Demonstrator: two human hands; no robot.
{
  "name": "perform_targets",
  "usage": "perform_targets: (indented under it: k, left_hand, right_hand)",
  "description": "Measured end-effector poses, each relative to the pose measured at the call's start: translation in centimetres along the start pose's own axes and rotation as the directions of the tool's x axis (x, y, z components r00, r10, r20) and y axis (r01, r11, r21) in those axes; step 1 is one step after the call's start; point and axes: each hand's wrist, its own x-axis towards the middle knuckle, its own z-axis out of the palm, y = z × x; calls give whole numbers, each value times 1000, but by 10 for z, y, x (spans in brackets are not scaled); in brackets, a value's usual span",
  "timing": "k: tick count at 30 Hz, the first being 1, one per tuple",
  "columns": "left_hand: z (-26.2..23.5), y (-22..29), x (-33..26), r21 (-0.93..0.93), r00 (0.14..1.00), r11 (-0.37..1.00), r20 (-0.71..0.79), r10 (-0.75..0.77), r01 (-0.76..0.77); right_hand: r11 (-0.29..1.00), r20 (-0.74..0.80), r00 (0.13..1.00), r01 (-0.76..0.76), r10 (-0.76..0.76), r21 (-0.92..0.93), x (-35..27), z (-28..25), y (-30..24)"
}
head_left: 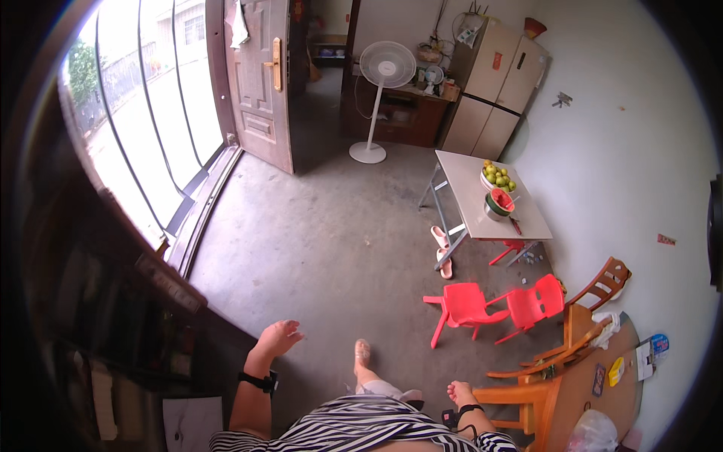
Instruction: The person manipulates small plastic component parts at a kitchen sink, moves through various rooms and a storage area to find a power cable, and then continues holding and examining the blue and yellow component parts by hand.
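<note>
My left hand (279,339) is held out over the floor at the lower middle, its fingers loosely bent and apart with nothing in them. A dark band with a small device (260,382) circles that wrist. Lower and to the right, my right hand (460,392) has its fingers curled in, and no object shows in it. Another dark wrist strap (468,409) is on that arm. The orange-brown wooden chair (512,395) is nearest to my right hand, apart from it. One foot in a light sandal (362,351) is stretched forward on the floor between my hands.
Two red plastic chairs (465,303) stand to the right, before a white table (467,200) with a fruit bowl (497,176) and a cut watermelon (499,202). Pink slippers (444,264) lie beside it. A standing fan (370,153), fridge (493,68) and open door (260,90) are farther off.
</note>
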Motion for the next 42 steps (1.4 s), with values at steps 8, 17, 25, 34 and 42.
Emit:
perform_targets:
  k: [8, 17, 25, 34, 42]
  left_hand:
    - [-83, 4, 295, 41, 984, 984, -49, -171, 173]
    - [-233, -15, 601, 327, 934, 875, -115, -337, 356]
    - [-439, 100, 1062, 546, 932, 828, -220, 287, -125]
    - [-597, 328, 1456, 519, 429, 324, 91, 899, -791]
    - [-718, 358, 1763, 763, 705, 271, 315, 636, -586]
  right_hand:
    - [971, 191, 967, 197, -170, -132, 159, 224, -411]
    - [793, 524, 743, 579, -417, -190, 242, 542, -746]
    - [942, 273, 952, 211, -137, -261, 415, 628, -966]
    - [997, 77, 996, 47, -52, 67, 669, 760, -1268]
    - [847, 357, 888, 411, -289, -337, 800, 1098, -1688]
